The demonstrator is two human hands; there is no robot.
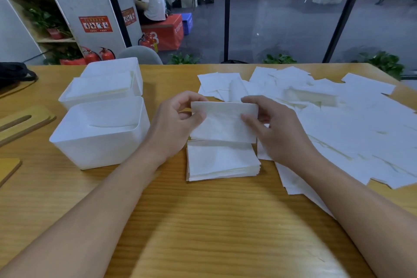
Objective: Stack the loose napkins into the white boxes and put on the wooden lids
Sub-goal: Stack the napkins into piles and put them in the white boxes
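Note:
Both hands hold one white napkin (223, 122) just above a neat stack of napkins (222, 162) on the table's middle. My left hand (178, 126) pinches its left edge and my right hand (273, 128) pinches its right edge. Many loose napkins (349, 124) lie spread over the table's right half. Left of the stack stand two white boxes: the near box (99, 140) with napkins low inside, and the far box (101, 95) filled with napkins near its rim. Wooden lids (24, 122) lie at the far left.
A third white box (112, 66) stands behind the far one. Another wooden piece (9, 169) lies at the left edge, a black bag (15, 72) at the back left. A person sits beyond the table. Bare wood table (203, 221) stretches in front.

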